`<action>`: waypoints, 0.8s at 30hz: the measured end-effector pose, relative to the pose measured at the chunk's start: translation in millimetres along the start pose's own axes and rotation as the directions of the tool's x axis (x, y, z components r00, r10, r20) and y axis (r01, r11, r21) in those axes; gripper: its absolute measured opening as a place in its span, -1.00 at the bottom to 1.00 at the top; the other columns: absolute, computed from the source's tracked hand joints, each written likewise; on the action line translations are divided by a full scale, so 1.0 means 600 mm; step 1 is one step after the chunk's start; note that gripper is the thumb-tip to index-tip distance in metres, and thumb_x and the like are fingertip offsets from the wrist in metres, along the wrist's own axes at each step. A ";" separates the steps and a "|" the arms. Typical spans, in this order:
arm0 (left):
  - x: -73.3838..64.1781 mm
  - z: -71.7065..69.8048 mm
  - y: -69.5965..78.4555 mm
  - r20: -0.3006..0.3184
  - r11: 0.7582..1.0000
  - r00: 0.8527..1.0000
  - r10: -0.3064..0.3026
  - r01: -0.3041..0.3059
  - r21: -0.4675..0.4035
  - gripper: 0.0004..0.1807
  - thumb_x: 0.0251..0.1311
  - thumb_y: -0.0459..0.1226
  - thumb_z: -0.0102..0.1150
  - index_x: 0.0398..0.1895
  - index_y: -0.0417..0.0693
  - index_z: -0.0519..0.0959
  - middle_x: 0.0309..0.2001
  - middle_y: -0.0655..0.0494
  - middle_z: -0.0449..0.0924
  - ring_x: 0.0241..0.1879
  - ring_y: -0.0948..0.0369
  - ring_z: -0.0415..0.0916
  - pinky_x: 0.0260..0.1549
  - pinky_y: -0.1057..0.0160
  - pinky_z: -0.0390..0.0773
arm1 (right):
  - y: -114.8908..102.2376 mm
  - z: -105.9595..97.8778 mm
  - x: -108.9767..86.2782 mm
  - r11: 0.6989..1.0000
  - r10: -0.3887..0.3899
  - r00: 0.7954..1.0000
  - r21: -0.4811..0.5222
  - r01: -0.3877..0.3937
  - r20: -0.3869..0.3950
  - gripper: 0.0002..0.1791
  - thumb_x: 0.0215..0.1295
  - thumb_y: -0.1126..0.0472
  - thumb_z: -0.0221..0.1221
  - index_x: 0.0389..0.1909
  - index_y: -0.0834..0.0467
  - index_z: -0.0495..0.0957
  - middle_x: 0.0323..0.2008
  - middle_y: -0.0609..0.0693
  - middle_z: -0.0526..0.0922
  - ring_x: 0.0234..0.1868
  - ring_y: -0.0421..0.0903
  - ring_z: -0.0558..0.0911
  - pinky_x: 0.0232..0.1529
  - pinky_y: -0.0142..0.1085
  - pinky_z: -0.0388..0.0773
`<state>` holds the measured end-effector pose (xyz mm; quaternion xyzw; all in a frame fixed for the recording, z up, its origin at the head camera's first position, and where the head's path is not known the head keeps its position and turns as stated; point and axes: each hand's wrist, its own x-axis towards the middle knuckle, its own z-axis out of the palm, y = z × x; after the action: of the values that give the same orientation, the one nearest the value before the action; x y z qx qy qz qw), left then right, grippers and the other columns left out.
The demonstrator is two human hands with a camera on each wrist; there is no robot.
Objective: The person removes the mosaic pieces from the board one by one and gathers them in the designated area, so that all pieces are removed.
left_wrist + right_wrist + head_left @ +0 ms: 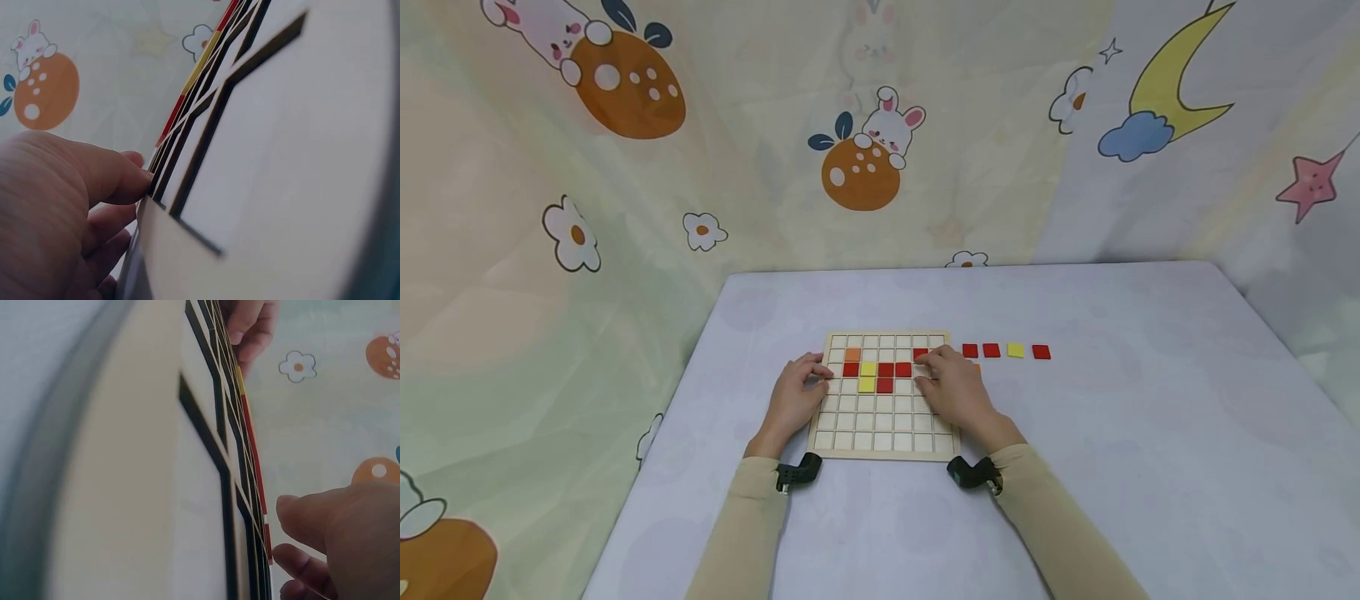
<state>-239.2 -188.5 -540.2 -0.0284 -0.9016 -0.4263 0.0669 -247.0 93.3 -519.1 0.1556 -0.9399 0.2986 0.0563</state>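
Observation:
A wooden grid board lies on the table, with several red, yellow and orange square tiles in its upper cells. At its left edge, my left hand grips the board; in the left wrist view the thumb presses the rim while the other fingers are curled below it. My right hand is over the board's right side. Its index fingertip touches a red tile in the upper right, and the thumb stands apart from that finger. The palm hides some right-hand cells.
To the right of the board, a row holds red tiles and a yellow tile. An orange tile peeks out behind the right hand. White cloth covers the table, and a printed curtain hangs behind it.

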 end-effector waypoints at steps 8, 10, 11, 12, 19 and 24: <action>-0.002 -0.006 -0.002 0.020 1.000 1.000 -0.009 0.009 -0.027 -0.85 0.20 -0.43 0.19 -0.22 -0.03 0.64 0.24 -0.04 0.48 0.44 0.02 0.14 0.46 -0.03 -0.09 | 0.003 -0.003 0.000 1.000 0.026 1.000 0.003 -0.026 -0.003 -0.65 0.24 0.18 0.29 0.06 0.12 0.62 -0.01 0.03 0.53 -0.21 -0.07 0.52 -0.23 -0.26 0.55; -0.002 -0.006 -0.001 0.029 1.000 1.000 -0.008 0.008 -0.028 -0.84 0.21 -0.43 0.18 -0.22 -0.03 0.64 0.24 -0.04 0.47 0.44 0.02 0.12 0.46 -0.03 -0.11 | 0.003 -0.004 0.001 1.000 0.026 1.000 0.014 -0.026 0.003 -0.64 0.24 0.18 0.29 0.07 0.12 0.61 0.00 0.03 0.52 -0.22 -0.08 0.51 -0.25 -0.27 0.53; -0.003 -0.007 -0.001 0.031 0.999 0.999 -0.010 0.011 -0.030 -0.84 0.22 -0.43 0.18 -0.23 -0.02 0.64 0.24 -0.03 0.47 0.44 0.03 0.11 0.46 -0.03 -0.10 | 0.002 -0.004 0.001 0.999 0.028 1.000 0.020 -0.028 0.006 -0.64 0.24 0.18 0.29 0.07 0.12 0.61 0.00 0.03 0.51 -0.22 -0.08 0.50 -0.25 -0.28 0.53; -0.003 -0.007 0.000 0.034 0.999 0.999 -0.010 0.011 -0.032 -0.85 0.22 -0.43 0.17 -0.23 -0.02 0.64 0.24 -0.03 0.46 0.45 0.03 0.11 0.46 -0.03 -0.08 | 0.001 -0.005 0.001 0.999 0.028 1.000 0.027 -0.028 0.007 -0.64 0.24 0.18 0.30 0.07 0.12 0.61 0.00 0.02 0.51 -0.22 -0.08 0.50 -0.26 -0.28 0.52; -0.007 -0.010 0.006 0.050 0.999 0.999 -0.021 0.022 -0.033 -0.84 0.22 -0.46 0.15 -0.29 -0.03 0.62 0.21 -0.02 0.44 0.44 0.01 0.11 0.40 -0.08 0.10 | -0.002 -0.006 0.001 0.999 0.038 0.999 0.034 -0.038 0.020 -0.61 0.23 0.20 0.30 0.09 0.12 0.59 0.02 0.03 0.49 -0.22 -0.07 0.50 -0.27 -0.28 0.52; -0.008 -0.012 0.012 0.053 1.000 0.999 -0.014 0.014 0.003 -0.84 0.21 -0.48 0.15 -0.33 -0.03 0.61 0.16 -0.03 0.47 0.42 0.00 0.17 0.39 -0.07 0.13 | 0.001 -0.011 0.002 0.997 0.071 0.995 0.037 -0.074 0.076 -0.57 0.25 0.15 0.29 0.15 0.08 0.56 0.07 0.02 0.47 -0.09 -0.03 0.51 -0.09 -0.19 0.59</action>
<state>-232.9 -189.3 -531.1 -0.0335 -0.9037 -0.4249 0.0401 -248.1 97.2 -513.9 0.1334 -0.9403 0.3131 0.0069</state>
